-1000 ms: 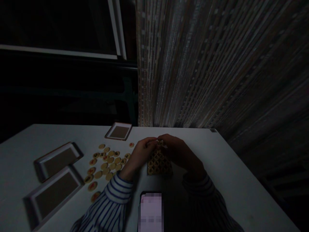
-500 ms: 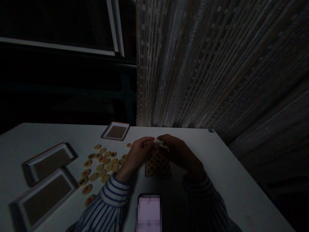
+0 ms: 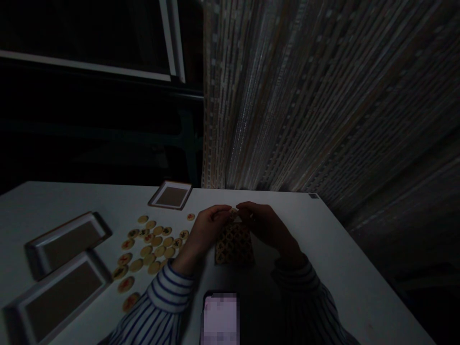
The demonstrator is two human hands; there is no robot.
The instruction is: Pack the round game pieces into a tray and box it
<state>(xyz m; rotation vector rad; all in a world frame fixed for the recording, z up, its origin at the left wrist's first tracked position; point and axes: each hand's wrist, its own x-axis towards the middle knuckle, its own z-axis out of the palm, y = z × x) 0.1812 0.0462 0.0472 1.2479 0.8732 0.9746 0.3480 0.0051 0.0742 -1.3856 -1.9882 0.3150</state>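
A small pale Chinese chess piece [image 3: 233,212] shows between the fingertips of both hands; the dim light blurs its face. My left hand [image 3: 205,234] pinches it from the left, fingers curled. From the other side my right hand [image 3: 266,227], in shadow, closes its fingertips on it. A little pale scrap, too dark to identify, shows just below the fingertips. Below the hands lies a block of Chinese chess pieces [image 3: 233,247] packed in rows, its far end partly hidden by the fingers. Loose round pieces [image 3: 157,241] lie scattered left of my left wrist.
Shallow framed trays or lids lie on the white table [image 3: 341,268]: one at the back [image 3: 170,196] and two at the left, a farther one [image 3: 70,239] and a nearer one [image 3: 61,297]. A phone [image 3: 220,318] lies at the front edge. A string curtain [image 3: 258,96] hangs behind.
The pale scrap that stuck out beside my right fingers now shows smaller, below the fingertips. My right fingers have come in closer to the piece. The view has shifted slightly.
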